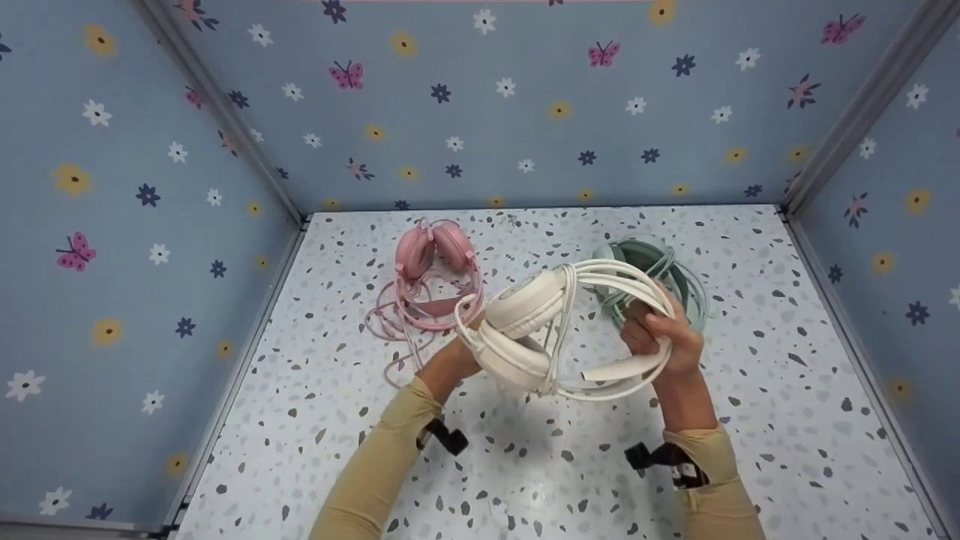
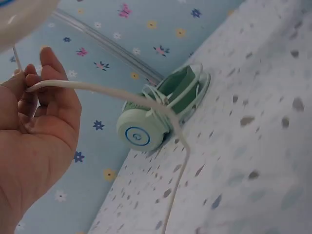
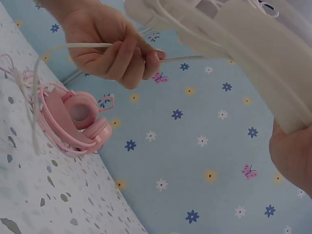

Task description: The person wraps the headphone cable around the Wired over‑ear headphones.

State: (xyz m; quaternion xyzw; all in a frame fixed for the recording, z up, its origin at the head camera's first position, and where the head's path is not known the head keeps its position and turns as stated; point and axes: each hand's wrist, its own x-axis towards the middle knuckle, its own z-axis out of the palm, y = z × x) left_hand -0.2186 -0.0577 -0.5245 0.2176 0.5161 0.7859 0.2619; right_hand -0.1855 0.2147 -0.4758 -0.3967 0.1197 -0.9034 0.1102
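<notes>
White headphones (image 1: 517,304) with their cable wound round them are held up above the table, ear cups to the left. My right hand (image 1: 671,337) grips the headband and the cable loops at the right end. Behind the ear cups, my left hand (image 1: 456,358) is partly hidden in the head view. In the left wrist view its fingers (image 2: 52,63) pinch the white cable (image 2: 105,90), whose loose length hangs down toward the table. The right wrist view shows this cable running out both sides of the left hand's curled fingers.
Pink headphones (image 1: 439,259) with a loose, tangled cable lie at the back left of the speckled table (image 1: 525,480). Green headphones (image 1: 649,251), cable wrapped round them, lie at the back right, partly behind my right hand. Flowered panels (image 1: 480,112) enclose the back and sides.
</notes>
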